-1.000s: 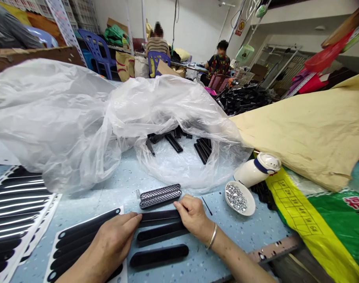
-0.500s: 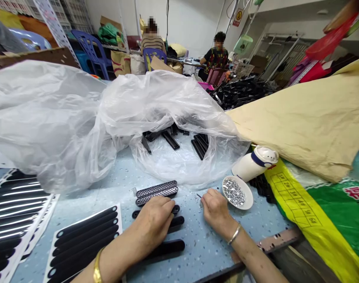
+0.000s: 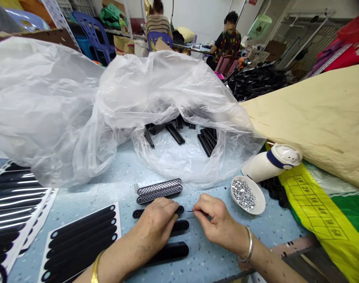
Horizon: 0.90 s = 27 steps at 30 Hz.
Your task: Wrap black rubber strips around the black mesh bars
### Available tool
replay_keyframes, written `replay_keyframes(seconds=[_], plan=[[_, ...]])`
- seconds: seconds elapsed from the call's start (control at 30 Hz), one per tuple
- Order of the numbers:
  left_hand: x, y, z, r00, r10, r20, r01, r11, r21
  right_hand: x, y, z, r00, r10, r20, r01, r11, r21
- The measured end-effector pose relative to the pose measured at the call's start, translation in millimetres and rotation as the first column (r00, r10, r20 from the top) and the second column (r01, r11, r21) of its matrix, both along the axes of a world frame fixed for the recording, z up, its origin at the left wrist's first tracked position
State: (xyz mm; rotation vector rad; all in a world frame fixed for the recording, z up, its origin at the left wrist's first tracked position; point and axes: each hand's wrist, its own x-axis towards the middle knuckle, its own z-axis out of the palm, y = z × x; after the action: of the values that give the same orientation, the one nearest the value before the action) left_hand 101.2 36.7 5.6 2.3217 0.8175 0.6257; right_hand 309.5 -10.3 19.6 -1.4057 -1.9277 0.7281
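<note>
My left hand (image 3: 157,220) is closed over a slim black bar (image 3: 138,213), whose round holed end shows just past the fingers; its fingertips are partly hidden. In a pinch of thumb and fingers, my right hand (image 3: 216,218) holds a thin dark pin-like tool (image 3: 190,211) that points left at the bar's end. Two black lattice-patterned bars (image 3: 160,190) lie side by side just beyond my left hand. Nearer me, two smooth black bars (image 3: 175,251) stick out from under it. Right of my right hand stands a white bowl (image 3: 260,198) of small shiny metal pieces (image 3: 243,193).
A cream bottle (image 3: 262,167) lies tilted behind the bowl. Clear plastic sheeting (image 3: 167,86) covers black parts (image 3: 207,141) at the back. Sheets of black strips (image 3: 81,239) lie on the left. A yellow-green sack (image 3: 321,212) is at right. Two people sit in the background.
My right hand has moved left, bringing the thin tool close to the bar's holed end. My left hand stays over the bar. The view has shifted slightly.
</note>
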Motion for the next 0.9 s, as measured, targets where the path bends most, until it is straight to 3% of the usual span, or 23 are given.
replay_keyframes(seconds=[0.2,0.67,0.9], plan=[[-0.6,-0.9,-5.9,0.997,0.006,0.077,-0.008,1.0,0.014,-11.4,4.3,7.6,0.998,0.035,0.058,-0.037,0.999,0.031],[-3.7,-3.7,-12.4,1.0,-0.019,0.02,0.021,0.995,-0.097,-18.8,12.7,2.9,0.958,0.115,0.261,-0.129,0.991,0.039],[-1.5,1.4,-10.0,0.999,-0.024,0.026,0.027,0.994,-0.107,-19.4,26.3,-6.5,0.99,0.05,-0.129,-0.077,0.974,-0.211]])
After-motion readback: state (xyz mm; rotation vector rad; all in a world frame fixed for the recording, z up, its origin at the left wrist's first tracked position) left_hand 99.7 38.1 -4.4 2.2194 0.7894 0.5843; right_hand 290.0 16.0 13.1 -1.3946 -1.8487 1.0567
